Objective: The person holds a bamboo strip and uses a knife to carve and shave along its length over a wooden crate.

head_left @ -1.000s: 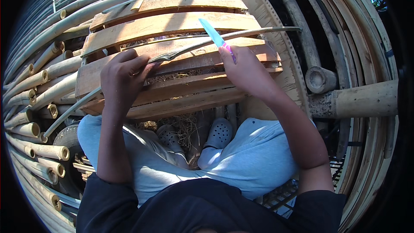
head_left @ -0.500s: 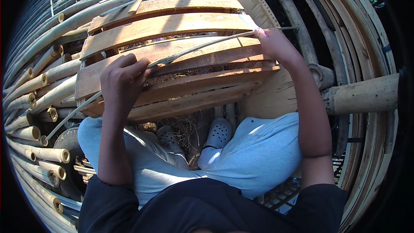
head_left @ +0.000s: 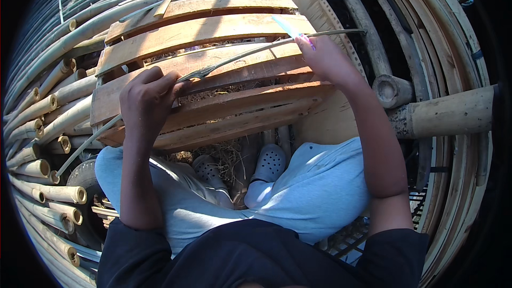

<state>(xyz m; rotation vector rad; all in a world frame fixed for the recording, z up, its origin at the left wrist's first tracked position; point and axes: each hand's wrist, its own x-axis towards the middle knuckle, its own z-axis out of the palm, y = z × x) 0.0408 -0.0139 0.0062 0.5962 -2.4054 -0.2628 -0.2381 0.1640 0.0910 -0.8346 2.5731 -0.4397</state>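
Note:
A long thin bamboo strip point(head_left: 242, 55) runs slantwise over the slatted wooden crate point(head_left: 213, 28), with a rough, knotty patch near its middle. My left hand point(head_left: 148, 98) is closed around the strip just left of that patch. In my right hand point(head_left: 325, 58) is a small knife point(head_left: 288, 25), its pale blade pointing up and left and a bit of pink and purple handle showing. The knife lies close against the strip near its right part; whether the right fingers also touch the strip is hidden.
Stacked bamboo poles point(head_left: 69, 193) fill the left side, beside a tire point(head_left: 85, 176). A plywood sheet point(head_left: 325, 120) stands right of the crate. A thick bamboo pole point(head_left: 448, 112) and long wooden strips point(head_left: 453, 181) are at the right. Straw lies by my shoes point(head_left: 268, 164).
My right hand has shifted slightly left along the strip and turned, so the knife blade now shows clearly. My left hand keeps its hold, moving only slightly left.

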